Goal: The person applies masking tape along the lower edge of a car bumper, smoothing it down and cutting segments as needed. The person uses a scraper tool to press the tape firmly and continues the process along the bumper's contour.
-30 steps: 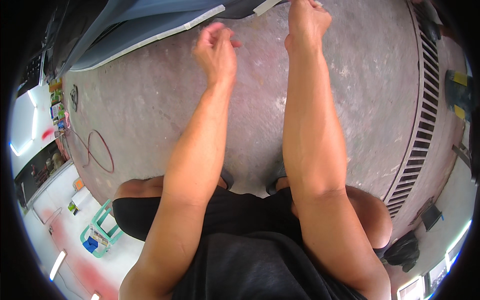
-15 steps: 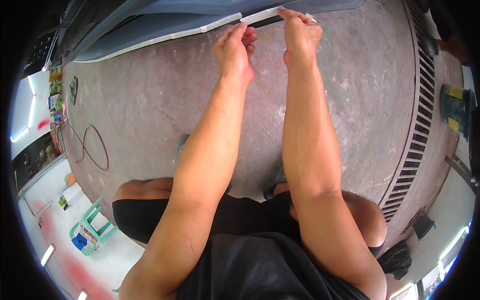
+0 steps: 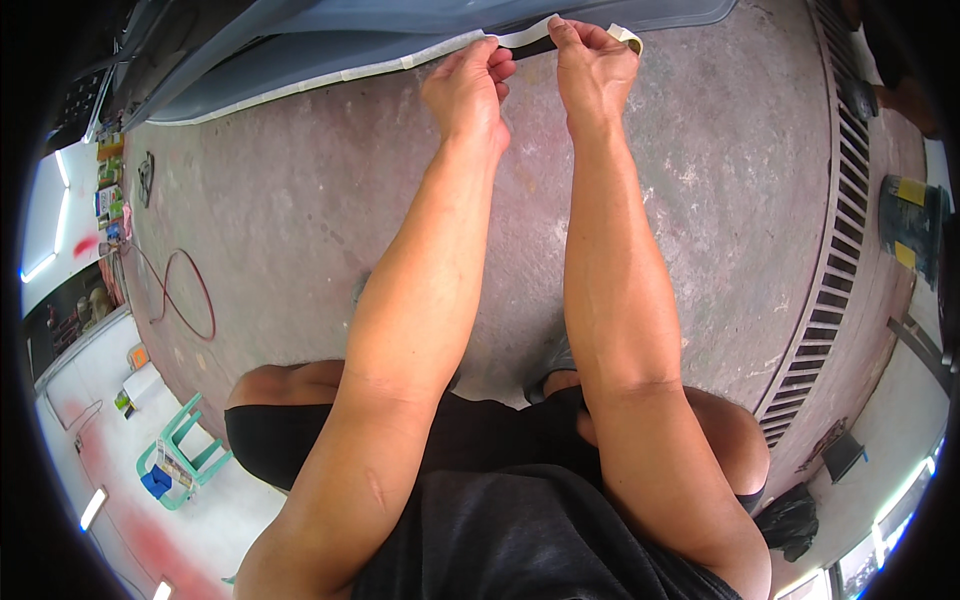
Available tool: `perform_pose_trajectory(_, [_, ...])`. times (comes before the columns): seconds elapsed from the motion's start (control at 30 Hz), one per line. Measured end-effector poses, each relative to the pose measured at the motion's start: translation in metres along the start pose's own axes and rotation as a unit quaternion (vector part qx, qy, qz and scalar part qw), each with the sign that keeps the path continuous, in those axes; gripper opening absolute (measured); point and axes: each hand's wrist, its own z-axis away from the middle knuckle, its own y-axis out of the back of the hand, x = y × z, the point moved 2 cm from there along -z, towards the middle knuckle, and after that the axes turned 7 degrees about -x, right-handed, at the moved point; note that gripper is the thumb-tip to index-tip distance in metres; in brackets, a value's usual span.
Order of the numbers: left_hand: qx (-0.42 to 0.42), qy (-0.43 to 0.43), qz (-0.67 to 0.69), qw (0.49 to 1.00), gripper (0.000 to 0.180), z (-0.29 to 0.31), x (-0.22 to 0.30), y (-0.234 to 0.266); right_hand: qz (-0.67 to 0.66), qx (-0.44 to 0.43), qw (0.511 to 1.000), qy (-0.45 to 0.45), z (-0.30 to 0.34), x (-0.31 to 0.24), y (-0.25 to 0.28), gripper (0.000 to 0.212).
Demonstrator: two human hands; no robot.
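A pale strip of masking tape (image 3: 525, 37) stretches between my two hands along the lower edge of a blue-grey car body panel (image 3: 400, 18). My left hand (image 3: 466, 97) is closed, with its fingertips at the tape where it meets the panel edge. Thumb and forefinger of my right hand (image 3: 597, 75) pinch the strip, and the tape roll (image 3: 627, 38) shows beyond its curled fingers. Left of my hands, more tape follows the panel edge in overlapping lengths. A dark band shows beneath the stretched strip.
Concrete floor (image 3: 300, 190) lies beneath my arms. A slotted drain grate (image 3: 835, 270) runs along the right, near a dark bin (image 3: 912, 225) with yellow patches. At left are a red hose (image 3: 212, 300) and a green plastic stool (image 3: 180, 455). A black bag (image 3: 790, 522) lies lower right.
My right hand has shifted slightly left and its wrist has turned, so the tape roll shows more. The strip between my hands now sags in a curve. My left hand has barely moved.
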Motion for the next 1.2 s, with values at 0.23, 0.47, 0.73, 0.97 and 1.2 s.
perform_pose_trajectory(0.23, [0.038, -0.026, -0.011, 0.999, 0.010, -0.007, 0.000, 0.007, -0.006, -0.001, 1.000, 0.010, 0.001, 0.002, -0.002, 0.025])
perform_pose_trajectory(0.47, [0.044, -0.041, -0.042, 0.997, 0.007, -0.008, 0.001, 0.005, 0.011, 0.047, 0.998, 0.044, 0.000, -0.003, -0.009, 0.025])
perform_pose_trajectory(0.73, [0.059, -0.048, -0.002, 0.997, 0.007, -0.004, -0.006, 0.003, -0.037, 0.046, 0.998, -0.028, 0.004, -0.004, -0.009, 0.024])
perform_pose_trajectory(0.97, [0.081, -0.022, 0.057, 0.995, 0.008, -0.002, -0.001, 0.000, -0.040, 0.044, 0.998, -0.035, 0.002, -0.007, -0.012, 0.026])
perform_pose_trajectory(1.2, [0.090, -0.012, 0.083, 0.992, 0.009, -0.004, -0.001, -0.001, -0.025, 0.052, 0.997, -0.049, 0.001, -0.007, -0.014, 0.028])
